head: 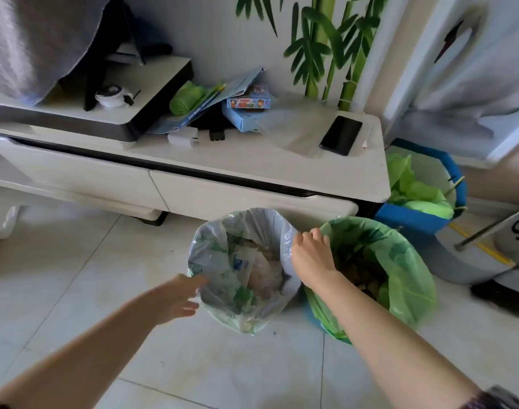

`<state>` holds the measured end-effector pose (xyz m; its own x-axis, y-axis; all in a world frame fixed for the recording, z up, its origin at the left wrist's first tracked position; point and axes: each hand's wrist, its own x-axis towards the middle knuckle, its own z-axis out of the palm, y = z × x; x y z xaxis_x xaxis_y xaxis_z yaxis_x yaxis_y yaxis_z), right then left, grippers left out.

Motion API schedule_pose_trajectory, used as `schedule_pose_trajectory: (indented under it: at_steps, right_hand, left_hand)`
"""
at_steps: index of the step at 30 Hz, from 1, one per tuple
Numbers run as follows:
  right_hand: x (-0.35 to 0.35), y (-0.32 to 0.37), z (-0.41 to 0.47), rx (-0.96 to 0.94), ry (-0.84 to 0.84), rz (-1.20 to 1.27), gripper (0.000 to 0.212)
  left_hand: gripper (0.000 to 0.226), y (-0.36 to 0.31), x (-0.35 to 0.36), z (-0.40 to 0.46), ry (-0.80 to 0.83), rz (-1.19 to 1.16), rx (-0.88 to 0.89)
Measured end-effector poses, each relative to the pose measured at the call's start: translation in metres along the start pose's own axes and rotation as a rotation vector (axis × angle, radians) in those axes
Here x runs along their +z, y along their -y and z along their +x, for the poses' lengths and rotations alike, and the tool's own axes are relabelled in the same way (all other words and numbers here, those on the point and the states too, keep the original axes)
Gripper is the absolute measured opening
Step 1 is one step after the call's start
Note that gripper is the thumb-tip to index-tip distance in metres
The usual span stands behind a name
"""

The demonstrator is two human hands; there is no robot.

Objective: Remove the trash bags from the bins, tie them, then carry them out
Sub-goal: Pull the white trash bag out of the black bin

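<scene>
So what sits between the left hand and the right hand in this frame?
In the head view, the open mouth of the white trash bag lies between them, rubbish visible inside; the left hand reaches its near rim, the right hand grips its far rim.

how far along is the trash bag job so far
Done: nothing visible; neither bag is tied. In hand: the right hand pinches the white bag at its rim, and the left hand reaches open for the near edge. Left: lifting and tying it, then the green bag, and carrying both out.

Thin glossy plastic bags (pixel 246 261), smooth glazed floor tiles (pixel 75 276)
</scene>
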<state>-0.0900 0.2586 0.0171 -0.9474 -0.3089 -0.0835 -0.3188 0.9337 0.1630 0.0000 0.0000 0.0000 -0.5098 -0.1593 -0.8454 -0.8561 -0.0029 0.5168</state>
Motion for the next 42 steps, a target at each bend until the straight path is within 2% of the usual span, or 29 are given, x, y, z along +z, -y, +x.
schedule_pose_trajectory:
  at_steps: [2, 4, 10, 15, 19, 22, 25, 26, 30, 32, 37, 39, 42]
  right_hand:
    - [-0.003, 0.001, 0.001, -0.008, 0.083, 0.027, 0.031]
    - [-0.002, 0.000, 0.004, 0.033, 0.062, 0.010, 0.024]
    - [-0.007, 0.009, 0.003, 0.007, 0.054, 0.010, 0.019]
    - [-0.001, 0.018, -0.006, 0.024, 0.052, 0.163, 0.030]
    - [0.000, 0.021, -0.007, -0.015, -0.009, 0.231, 0.023]
    - [0.006, 0.025, -0.007, -0.016, -0.044, 0.361, 0.023]
    - [0.015, 0.035, -0.011, 0.117, -0.071, 0.568, 0.021]
    - [0.016, 0.041, -0.012, 0.188, -0.035, 0.651, 0.027]
    - [0.019, 0.057, -0.014, 0.552, 0.276, 1.184, 0.058]
    - [0.022, 0.057, -0.015, 0.684, 0.401, 1.372, 0.060]
    - [0.018, 0.049, -0.021, 0.748, 0.491, 1.489, 0.019]
    - [0.016, 0.047, -0.022, 0.740, 0.470, 1.484, 0.019]
    - [0.016, 0.044, -0.017, 0.724, 0.400, 1.342, 0.017]
  left_hand:
    - [0.033, -0.007, 0.002, -0.001, 0.020, 0.060, 0.046]
    - [0.027, -0.011, 0.006, 0.000, -0.029, 0.073, 0.066]
    - [0.029, -0.012, -0.002, -0.007, -0.175, 0.161, 0.114]
    - [0.016, -0.007, -0.030, -0.004, -0.259, 0.198, 0.141]
    - [0.022, -0.002, -0.053, -0.007, -0.269, 0.168, 0.112]
    - [0.015, 0.005, -0.062, -0.009, -0.289, 0.125, 0.105]
    - [0.014, 0.010, -0.069, -0.011, -0.261, -0.009, 0.094]
    - [0.016, 0.010, -0.071, -0.011, -0.235, -0.055, 0.092]
    - [0.022, 0.012, -0.077, -0.014, -0.138, -0.153, 0.095]
    - [0.025, 0.013, -0.078, -0.016, -0.089, -0.170, 0.090]
    - [0.025, 0.011, -0.075, -0.020, -0.087, -0.167, 0.119]
    - [0.027, 0.010, -0.074, -0.021, -0.086, -0.167, 0.125]
    - [0.020, 0.006, -0.072, -0.022, -0.102, -0.174, 0.120]
